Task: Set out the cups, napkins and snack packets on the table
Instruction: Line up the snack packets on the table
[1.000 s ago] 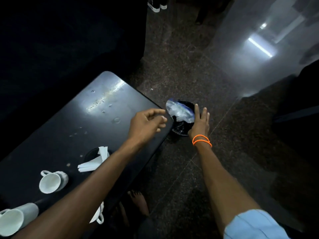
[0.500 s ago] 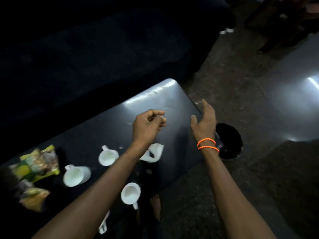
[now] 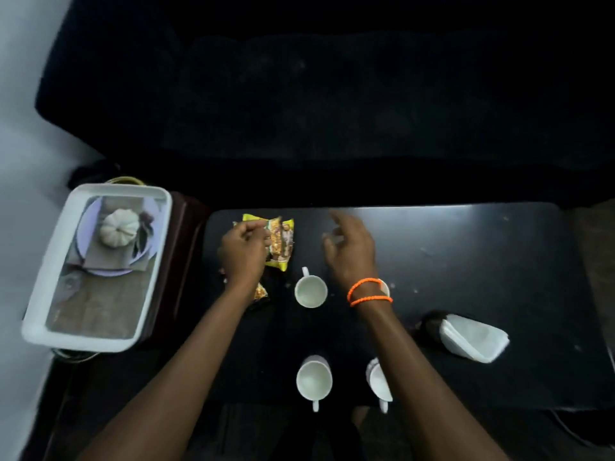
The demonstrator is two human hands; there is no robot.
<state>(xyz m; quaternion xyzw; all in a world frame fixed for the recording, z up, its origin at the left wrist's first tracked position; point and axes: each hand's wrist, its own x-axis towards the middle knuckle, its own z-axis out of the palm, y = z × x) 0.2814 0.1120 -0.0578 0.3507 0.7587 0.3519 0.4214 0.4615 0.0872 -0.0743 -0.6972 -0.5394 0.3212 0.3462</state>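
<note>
Occupying mid-frame, the black table (image 3: 466, 261) carries all items. Napkins (image 3: 472, 337) are stacked at right. Snack packets (image 3: 283, 241) lie upper left of centre, under the left hand (image 3: 244, 252), fingers curled, contact unclear. Right hand (image 3: 349, 251) hovers with fingers loosely spread. Three cups (image 3: 311, 291) are crowded beneath the forearms; toppling by a sleeve-level sweep is judged likely.

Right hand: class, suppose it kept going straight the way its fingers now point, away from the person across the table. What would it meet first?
The right hand points toward the far edge of the black table. Only bare tabletop shows ahead, so the way looks free up to that edge; beyond lies something dark whose depth is unclear.
</note>
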